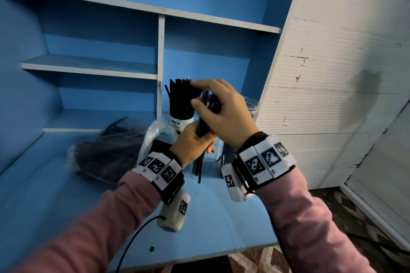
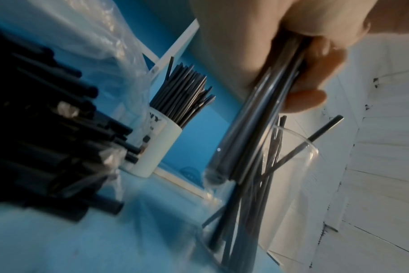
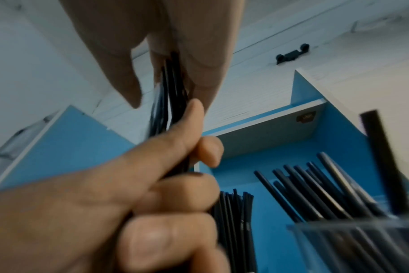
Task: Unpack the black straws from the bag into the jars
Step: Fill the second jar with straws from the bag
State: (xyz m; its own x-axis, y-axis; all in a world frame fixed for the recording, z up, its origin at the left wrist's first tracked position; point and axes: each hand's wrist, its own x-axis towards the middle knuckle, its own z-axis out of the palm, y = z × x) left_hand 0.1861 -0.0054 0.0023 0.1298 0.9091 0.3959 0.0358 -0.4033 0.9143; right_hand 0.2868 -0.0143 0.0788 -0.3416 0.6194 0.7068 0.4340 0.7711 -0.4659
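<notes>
The white jar [image 1: 179, 122] packed with black straws bears a label with bold black letters reading "DIY"; the smaller lines beneath are too blurred to read. In the left wrist view only "NY" shows on it.

A blue counter [image 1: 44, 195] with blue shelving behind it carries a clear plastic bag [image 1: 106, 153] of black straws at left, a white jar [image 1: 180, 123] packed with upright black straws at the back beside the shelf divider, and a clear jar [image 1: 251, 106] holding a few straws at right, near the white wall
</notes>
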